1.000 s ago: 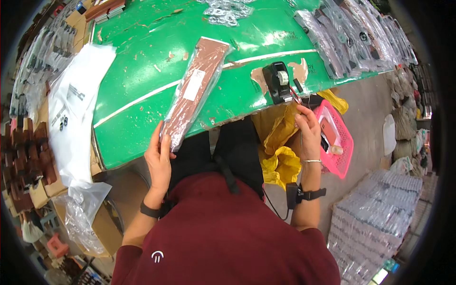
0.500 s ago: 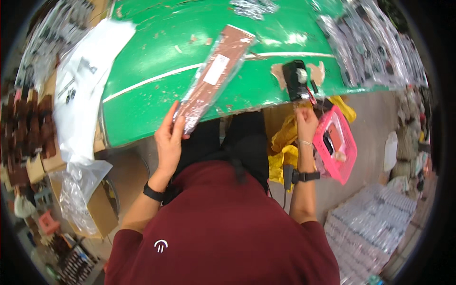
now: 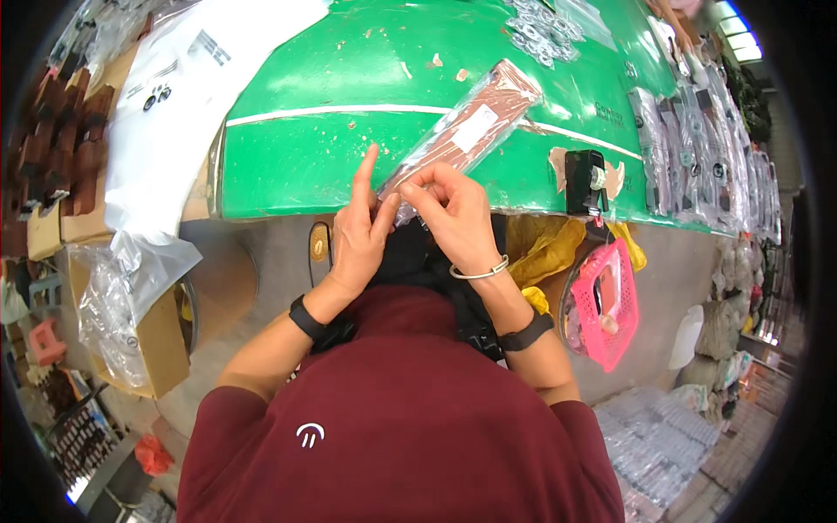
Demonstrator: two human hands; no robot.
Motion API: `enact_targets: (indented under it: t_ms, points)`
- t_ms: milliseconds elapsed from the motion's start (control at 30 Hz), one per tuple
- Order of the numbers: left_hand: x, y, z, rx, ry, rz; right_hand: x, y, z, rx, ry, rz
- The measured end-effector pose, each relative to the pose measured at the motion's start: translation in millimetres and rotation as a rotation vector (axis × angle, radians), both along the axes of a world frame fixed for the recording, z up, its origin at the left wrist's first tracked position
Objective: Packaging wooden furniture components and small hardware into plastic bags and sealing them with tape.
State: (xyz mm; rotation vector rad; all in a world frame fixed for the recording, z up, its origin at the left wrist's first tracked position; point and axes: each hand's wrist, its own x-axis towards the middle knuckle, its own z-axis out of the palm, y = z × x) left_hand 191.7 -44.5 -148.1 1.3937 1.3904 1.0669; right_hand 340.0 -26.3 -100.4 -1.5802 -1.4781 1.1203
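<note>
A long brown piece (image 3: 507, 91) in a clear plastic bag lies slantwise on the green table, its near end at the table's front edge. A white label (image 3: 473, 128) shows through the bag. My left hand (image 3: 357, 240) is beside that near end, its index finger stretched out and the thumb apart, touching the plastic; its other fingers are partly hidden. Over the same end, my right hand (image 3: 458, 218) has thumb and fingertips pinched together. What they hold, if anything, is too small to make out. A black tape dispenser (image 3: 582, 183) stands at the table edge to the right.
Bagged pieces (image 3: 689, 157) are stacked along the table's right side, and small ring-shaped parts (image 3: 540, 33) lie at the far side. White plastic sheeting (image 3: 187, 96) covers the left. Below the right edge hangs a pink basket (image 3: 621, 336); a cardboard box (image 3: 166, 349) stands lower left.
My right hand has come from the tape dispenser to the bag's near end. My left index finger has lifted off the bag. The view has shifted.
</note>
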Motion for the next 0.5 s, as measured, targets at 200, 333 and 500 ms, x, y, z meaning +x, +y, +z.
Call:
enact_targets:
  t_ms: [200,333,500]
  points:
    - [-1.3,-1.2,-12.2,0.189,0.058,0.0,-20.7,12.9,10.3,-0.04,-0.33,0.033]
    - [-2.3,-1.3,-11.0,0.194,0.02,-0.029,-21.5,17.9,9.3,-0.033,-0.478,0.057]
    - [-1.9,1.4,-22.7,0.297,0.049,-0.049,-17.7,22.7,4.7,-0.016,-0.556,0.076]
